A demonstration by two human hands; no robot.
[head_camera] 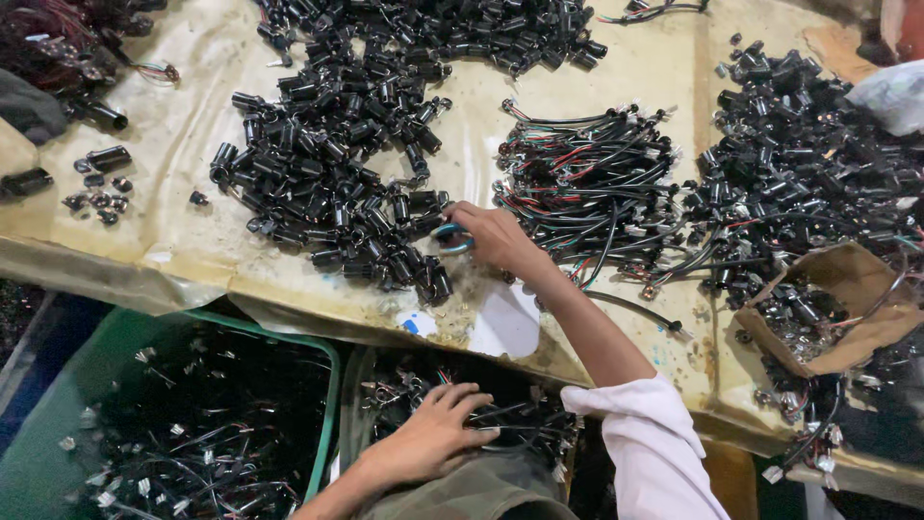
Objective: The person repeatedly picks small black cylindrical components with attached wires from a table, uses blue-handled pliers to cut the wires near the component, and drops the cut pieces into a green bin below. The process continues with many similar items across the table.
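A large heap of small black cylindrical parts (337, 164) is spread over the yellowed table covering (183, 241), and the right hand (491, 236) is laid at its near edge, the fingers curled around a small teal-handled tool (452, 239); whether a part is also gripped there cannot be told. The left hand (433, 438) is lowered below the table edge, spread half open on a tangle of wired pieces (520, 424) in the lap, touching but not clearly clasping them. A bundle of coloured wire leads (587, 183) lies just right of the tool hand, and beyond it a second black pile with wires attached (808, 154). A green bin (332, 385) at lower left is filled with wired pieces. Judged from the piles, much appears finished, yet the loose heap is still large
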